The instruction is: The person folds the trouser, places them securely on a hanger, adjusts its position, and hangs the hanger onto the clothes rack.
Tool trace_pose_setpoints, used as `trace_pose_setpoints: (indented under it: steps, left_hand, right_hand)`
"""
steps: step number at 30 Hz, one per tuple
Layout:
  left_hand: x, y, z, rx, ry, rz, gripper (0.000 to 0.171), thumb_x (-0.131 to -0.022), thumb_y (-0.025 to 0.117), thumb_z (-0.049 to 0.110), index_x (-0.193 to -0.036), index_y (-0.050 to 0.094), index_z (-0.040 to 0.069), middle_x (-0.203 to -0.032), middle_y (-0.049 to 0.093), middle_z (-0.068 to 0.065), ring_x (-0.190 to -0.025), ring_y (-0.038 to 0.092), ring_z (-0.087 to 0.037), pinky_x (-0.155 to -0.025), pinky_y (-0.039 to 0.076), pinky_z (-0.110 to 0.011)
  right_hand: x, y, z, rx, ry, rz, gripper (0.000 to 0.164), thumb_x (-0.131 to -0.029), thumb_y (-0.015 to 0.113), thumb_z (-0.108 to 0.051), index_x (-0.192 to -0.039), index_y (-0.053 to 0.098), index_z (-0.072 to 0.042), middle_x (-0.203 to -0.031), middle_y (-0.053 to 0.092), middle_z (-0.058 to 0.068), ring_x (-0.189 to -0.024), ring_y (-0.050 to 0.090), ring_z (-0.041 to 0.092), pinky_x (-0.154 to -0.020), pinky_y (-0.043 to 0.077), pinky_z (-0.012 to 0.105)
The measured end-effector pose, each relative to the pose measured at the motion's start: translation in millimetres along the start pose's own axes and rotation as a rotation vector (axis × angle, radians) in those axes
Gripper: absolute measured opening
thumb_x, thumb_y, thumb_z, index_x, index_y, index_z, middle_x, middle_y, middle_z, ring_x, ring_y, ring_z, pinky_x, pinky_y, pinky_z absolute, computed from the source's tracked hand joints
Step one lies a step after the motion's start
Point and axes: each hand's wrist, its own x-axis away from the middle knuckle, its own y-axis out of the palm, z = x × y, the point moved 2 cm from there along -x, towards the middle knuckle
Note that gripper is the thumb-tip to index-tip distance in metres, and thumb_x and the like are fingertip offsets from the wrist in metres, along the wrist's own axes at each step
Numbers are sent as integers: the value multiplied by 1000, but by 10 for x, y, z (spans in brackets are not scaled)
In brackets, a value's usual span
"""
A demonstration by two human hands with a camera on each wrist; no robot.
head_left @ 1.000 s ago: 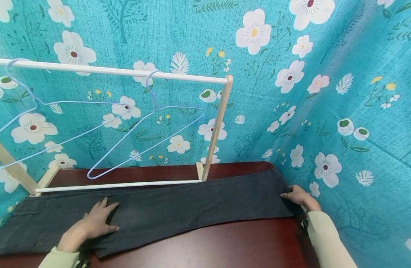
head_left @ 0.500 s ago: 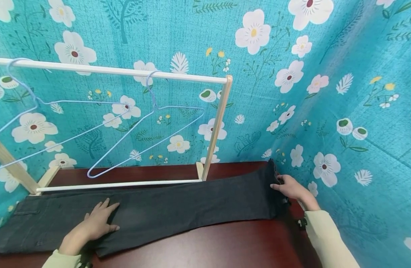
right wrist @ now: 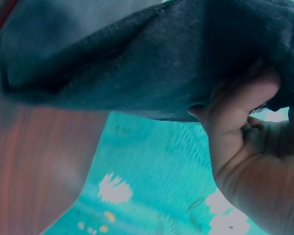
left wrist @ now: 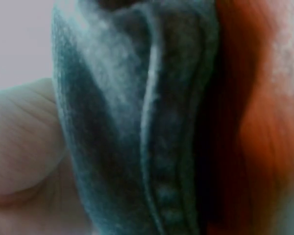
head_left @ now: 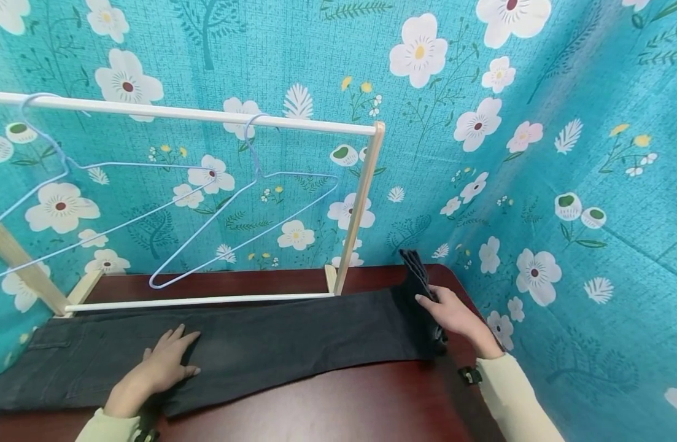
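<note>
Evidently at the far left, the waist end of a pair of black trousers (head_left: 294,337) reaches the edge of view, with pocket stitching faintly visible; the trousers lie stretched lengthwise across a dark red tabletop (head_left: 316,399). Behind them stands a clothes rack (head_left: 358,209) with pale wooden posts, a white upper rail (head_left: 205,115) and a white lower bar (head_left: 205,301). At its left, a light blue wire hanger (head_left: 65,167) hooks over the upper rail, bare and partly cut off by the edge of view.

Next comes the left hand (head_left: 160,367), below a pale green sleeve (head_left: 108,426). It rests on top of the trousers, fingers spread and loose, gripping nothing. The left wrist view is blurred, showing a stitched cloth edge beside part of this hand.

Near the middle, a second blue hanger (head_left: 257,175) hangs bare from the same rail. Right of the rack's post, the trousers' hem end is raised off the tabletop in bunched layers. The right hand (head_left: 451,310) grasps it, thumb and bent fingers pressed into the cloth. Behind everything and farthest right, a teal curtain (head_left: 592,294) carries white flowers and leaves.
</note>
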Motion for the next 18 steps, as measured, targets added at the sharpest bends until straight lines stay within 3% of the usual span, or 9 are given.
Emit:
trace_pose_setpoints:
  steps: [1,3,7,14,18]
  left_hand:
    - [3,-1,1,0,0,2,79,-85,82,33,-145,48,-5,-151,27,-46,-137,21,-67,-97,25,-87]
    - [14,1,-2,-1,6,5,79,-85,82,35,-145,48,-5,-150,27,-46,-137,22,-67,-96,25,-87]
    - [34,7,4,-13,-3,-1,79,-86,82,35,-145,48,-5,-151,27,-45,-137,23,-66,-95,26,-87]
    - [41,5,-3,-19,0,-4,78,-87,81,34,-146,47,-4,-152,26,-45,-137,22,-66,-94,27,-87]
    - [45,14,13,-17,10,2,77,-88,79,33,-147,46,-4,-153,26,-44,-138,22,-65,-95,26,-87]
  right_hand:
    - [-4,37,-39,-26,-16,-1,35,-109,49,-30,-112,58,4,-61,39,7,-49,36,23,-51,37,33]
    - [1,106,-124,-56,-46,-1,33,-109,49,-31,-109,59,0,-60,37,-1,-48,33,14,-48,35,30]
    - [18,264,-274,-84,-75,1,29,-109,50,-28,-102,59,-1,-62,40,0,-48,35,13,-48,37,30]
    - [52,463,-568,-92,-91,-30,28,-108,51,-24,-103,63,1,-61,42,0,-46,36,13,-48,38,28]
    - [70,540,-765,-108,-114,-46,22,-107,51,-21,-99,63,-4,-61,42,0,-45,37,13,-46,38,28]
